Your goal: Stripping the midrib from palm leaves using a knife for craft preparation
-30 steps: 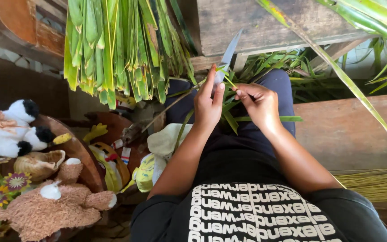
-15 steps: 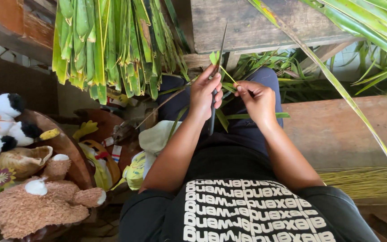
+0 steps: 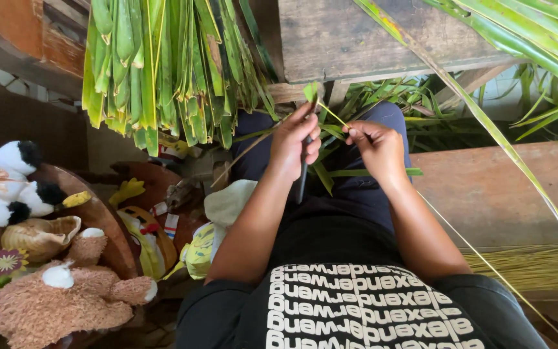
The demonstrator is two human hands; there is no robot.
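My left hand point(image 3: 295, 143) is closed around a knife point(image 3: 303, 181), whose dark end points down toward my lap. Its fingertips also pinch a narrow green palm leaf strip point(image 3: 328, 115). My right hand point(image 3: 377, 147) grips the same strip just to the right, a few centimetres from the left hand. Both hands hover above my lap in dark trousers point(image 3: 356, 194). A thin pale leaf rib point(image 3: 479, 252) trails from my right hand down toward the lower right.
A bundle of cut green leaves point(image 3: 163, 71) hangs at upper left. A wooden bench point(image 3: 492, 187) is at right with a heap of thin yellowish ribs point(image 3: 531, 265). Plush toys point(image 3: 59, 297) and a shell point(image 3: 37, 238) lie at left. Long palm fronds point(image 3: 518, 39) cross the upper right.
The knife blade, pointing up a second ago, has turned so its end points down at my lap. A thin rib now trails away from my right hand toward the lower right.
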